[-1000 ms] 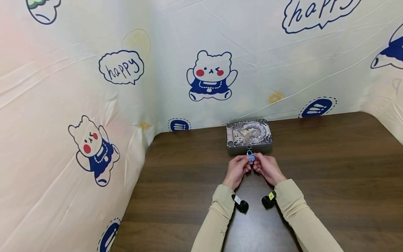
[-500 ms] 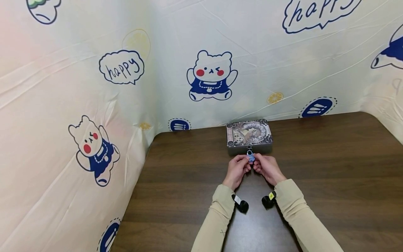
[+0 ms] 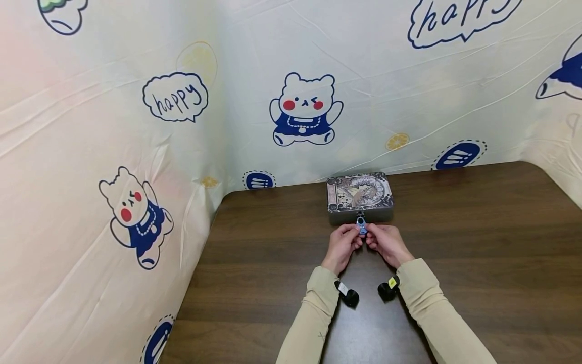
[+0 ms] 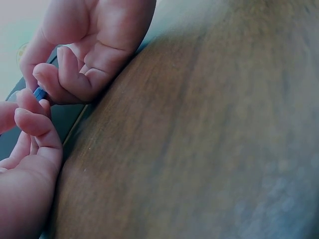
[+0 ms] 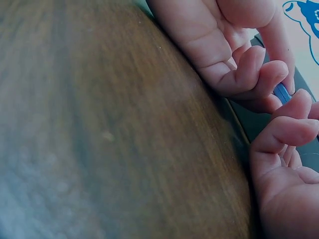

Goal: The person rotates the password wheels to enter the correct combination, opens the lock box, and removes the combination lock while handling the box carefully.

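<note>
Against the clasp at the front of a rectangular box [image 3: 359, 193] hangs a small light-blue padlock [image 3: 361, 227], its shackle uppermost. The box has a dark side and an ornate printed lid, which is down. My left hand [image 3: 341, 246] pinches the padlock from the left between thumb and forefinger. From the other side my right hand [image 3: 386, 243] pinches it too, the fingertips of both hands almost meeting. In the right wrist view a blue edge of the padlock [image 5: 282, 93] shows between the fingers; the rest is hidden. The other fingers of both hands are curled in, close over the table.
The brown wooden table [image 3: 263, 263] runs back to a pale printed cloth [image 3: 245, 101] hanging behind and at the left. Near its back edge stands the box. A small black wrist camera [image 3: 350, 297] sits inside the left cuff, another black camera [image 3: 386, 292] inside the right.
</note>
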`<control>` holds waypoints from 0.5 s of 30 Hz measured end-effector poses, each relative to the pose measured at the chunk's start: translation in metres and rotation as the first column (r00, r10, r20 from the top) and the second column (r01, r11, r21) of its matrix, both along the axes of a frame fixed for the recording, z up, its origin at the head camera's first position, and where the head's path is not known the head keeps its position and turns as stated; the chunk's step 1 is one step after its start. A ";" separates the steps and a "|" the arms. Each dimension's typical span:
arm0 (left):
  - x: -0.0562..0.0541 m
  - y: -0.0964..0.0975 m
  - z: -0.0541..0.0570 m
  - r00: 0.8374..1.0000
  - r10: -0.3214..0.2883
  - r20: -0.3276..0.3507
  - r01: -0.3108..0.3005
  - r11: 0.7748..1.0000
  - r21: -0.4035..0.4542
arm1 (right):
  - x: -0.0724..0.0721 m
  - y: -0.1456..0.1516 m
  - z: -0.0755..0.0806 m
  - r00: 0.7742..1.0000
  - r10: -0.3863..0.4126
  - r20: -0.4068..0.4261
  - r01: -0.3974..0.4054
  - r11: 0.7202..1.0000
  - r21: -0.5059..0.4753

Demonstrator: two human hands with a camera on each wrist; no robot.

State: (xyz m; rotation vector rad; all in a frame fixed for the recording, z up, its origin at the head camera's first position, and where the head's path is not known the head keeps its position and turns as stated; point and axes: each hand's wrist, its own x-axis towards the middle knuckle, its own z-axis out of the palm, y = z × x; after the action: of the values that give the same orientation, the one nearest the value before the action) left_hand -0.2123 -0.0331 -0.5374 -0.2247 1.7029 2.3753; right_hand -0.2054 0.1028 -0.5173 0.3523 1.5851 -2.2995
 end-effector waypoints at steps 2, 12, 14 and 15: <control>0.000 0.000 0.000 1.000 0.002 -0.004 -0.002 1.000 -0.003 | 0.000 0.000 0.000 1.000 -0.002 0.000 0.002 1.000 0.001; 0.001 0.001 0.001 1.000 0.000 -0.011 0.000 1.000 -0.010 | -0.001 -0.001 0.000 1.000 -0.012 -0.011 0.012 1.000 0.001; 0.001 0.000 0.001 1.000 -0.001 -0.009 0.001 1.000 -0.012 | -0.001 -0.001 0.000 1.000 -0.014 -0.011 0.014 1.000 0.000; 0.000 0.000 0.000 1.000 -0.001 -0.008 0.001 1.000 -0.015 | -0.001 0.000 -0.001 1.000 -0.012 -0.010 0.012 1.000 -0.001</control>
State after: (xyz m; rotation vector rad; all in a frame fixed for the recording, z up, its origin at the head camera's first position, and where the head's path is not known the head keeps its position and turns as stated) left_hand -0.2118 -0.0329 -0.5371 -0.2170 1.7241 2.3662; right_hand -0.2065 0.1023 -0.5180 0.3515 1.5918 -2.3147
